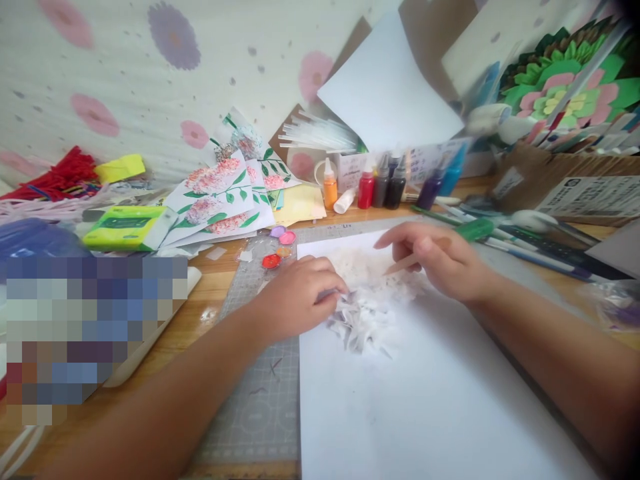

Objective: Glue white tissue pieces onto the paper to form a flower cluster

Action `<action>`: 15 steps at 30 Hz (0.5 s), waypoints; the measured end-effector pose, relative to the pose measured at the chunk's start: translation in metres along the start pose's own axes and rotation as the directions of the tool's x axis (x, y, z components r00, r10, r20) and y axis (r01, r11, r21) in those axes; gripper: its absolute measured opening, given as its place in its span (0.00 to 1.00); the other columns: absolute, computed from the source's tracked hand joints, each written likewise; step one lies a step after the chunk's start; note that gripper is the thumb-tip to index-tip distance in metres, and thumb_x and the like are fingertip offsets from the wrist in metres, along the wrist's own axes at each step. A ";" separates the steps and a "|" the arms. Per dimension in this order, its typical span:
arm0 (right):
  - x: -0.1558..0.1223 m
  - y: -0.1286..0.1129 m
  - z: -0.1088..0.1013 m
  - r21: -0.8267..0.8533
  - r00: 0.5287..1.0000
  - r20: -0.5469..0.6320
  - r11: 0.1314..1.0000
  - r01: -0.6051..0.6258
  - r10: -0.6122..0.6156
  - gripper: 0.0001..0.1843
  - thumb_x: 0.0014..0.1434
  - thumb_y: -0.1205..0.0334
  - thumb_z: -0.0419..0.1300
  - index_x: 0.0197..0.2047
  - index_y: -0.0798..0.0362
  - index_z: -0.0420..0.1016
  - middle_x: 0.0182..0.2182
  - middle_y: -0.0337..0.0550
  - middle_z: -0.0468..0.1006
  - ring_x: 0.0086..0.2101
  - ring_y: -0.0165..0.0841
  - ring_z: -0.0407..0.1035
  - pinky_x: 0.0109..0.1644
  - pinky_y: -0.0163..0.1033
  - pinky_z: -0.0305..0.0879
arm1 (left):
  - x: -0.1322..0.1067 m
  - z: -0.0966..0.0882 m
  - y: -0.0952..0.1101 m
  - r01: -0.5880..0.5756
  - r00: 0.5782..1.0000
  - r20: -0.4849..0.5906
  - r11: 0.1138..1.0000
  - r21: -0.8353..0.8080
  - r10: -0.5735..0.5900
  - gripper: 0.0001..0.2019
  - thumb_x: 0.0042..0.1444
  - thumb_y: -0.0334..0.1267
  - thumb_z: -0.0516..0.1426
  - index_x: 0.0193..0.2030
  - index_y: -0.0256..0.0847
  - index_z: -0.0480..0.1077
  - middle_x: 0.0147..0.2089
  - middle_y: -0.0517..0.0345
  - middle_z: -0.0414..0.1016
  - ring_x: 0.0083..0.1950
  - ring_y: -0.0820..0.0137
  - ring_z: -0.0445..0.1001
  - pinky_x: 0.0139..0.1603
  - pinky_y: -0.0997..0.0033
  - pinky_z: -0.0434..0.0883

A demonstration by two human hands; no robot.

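Note:
A sheet of white paper (360, 413) lies on a grey cutting mat (250, 393). On its upper part sits a cluster of crumpled white tissue paper (363, 323), with a paler, cream-tinted patch (350, 263) behind it. My left hand (300, 297) rests at the cluster's left side, thumb and fingertips drawn together on the tissue paper's edge. Between the fingers of my right hand (440, 257) is a thin wooden stick (397, 265), its tip angled down to the left over the cluster. Motion blur softens the fine details.
Paint bottles (366, 189) stand behind the paper. Small paint dabs (271, 261) sit on the mat's left. Flower pictures (215, 200), a yellow-green pack (129, 228) and red pipe cleaners (55, 175) lie left. Brushes (540, 257) and a cardboard box (565, 180) are right.

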State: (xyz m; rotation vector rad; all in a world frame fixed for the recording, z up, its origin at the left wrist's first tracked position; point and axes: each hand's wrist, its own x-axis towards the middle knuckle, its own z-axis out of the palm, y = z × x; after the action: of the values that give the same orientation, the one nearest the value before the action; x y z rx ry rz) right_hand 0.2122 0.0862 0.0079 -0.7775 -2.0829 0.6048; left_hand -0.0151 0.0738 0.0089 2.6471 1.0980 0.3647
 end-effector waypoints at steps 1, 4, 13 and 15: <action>0.000 0.000 0.000 0.001 1.000 -0.007 1.000 -0.001 0.001 0.26 0.60 0.46 0.39 0.36 0.56 0.70 0.20 0.39 0.66 0.21 0.26 0.62 0.21 0.32 0.57 | 0.000 -0.001 -0.001 -0.006 1.000 -0.015 0.999 -0.031 0.005 0.10 0.53 0.30 0.50 0.36 0.42 0.72 0.37 0.58 0.70 0.41 0.69 0.66 0.43 0.69 0.63; 0.001 0.000 -0.001 0.010 1.000 -0.023 1.000 -0.011 0.011 0.26 0.60 0.46 0.39 0.35 0.55 0.70 0.21 0.40 0.66 0.21 0.25 0.63 0.21 0.32 0.58 | -0.003 -0.007 0.000 -0.034 0.999 -0.039 0.994 -0.103 0.030 0.09 0.55 0.33 0.49 0.34 0.38 0.71 0.36 0.57 0.71 0.39 0.71 0.67 0.43 0.70 0.63; 0.000 0.002 -0.001 0.001 0.999 -0.033 1.000 0.014 -0.014 0.26 0.60 0.47 0.39 0.35 0.57 0.70 0.23 0.39 0.69 0.22 0.24 0.64 0.23 0.30 0.59 | -0.012 -0.010 0.025 -0.270 0.957 0.076 0.957 -0.111 0.279 0.20 0.52 0.49 0.53 0.50 0.42 0.66 0.51 0.53 0.66 0.53 0.64 0.62 0.55 0.64 0.56; 0.000 0.002 -0.001 -0.019 0.999 -0.025 0.999 0.028 -0.028 0.26 0.61 0.48 0.39 0.36 0.57 0.70 0.23 0.40 0.69 0.22 0.23 0.64 0.23 0.29 0.59 | -0.014 -0.010 0.032 -0.322 0.932 0.144 0.943 -0.084 0.331 0.25 0.50 0.53 0.55 0.52 0.44 0.65 0.55 0.54 0.63 0.57 0.63 0.58 0.59 0.62 0.52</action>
State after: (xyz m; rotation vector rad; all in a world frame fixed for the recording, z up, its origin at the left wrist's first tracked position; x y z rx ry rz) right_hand 0.2135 0.0880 0.0074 -0.7614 -2.0758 0.5583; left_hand -0.0069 0.0432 0.0264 2.7489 0.5877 0.2396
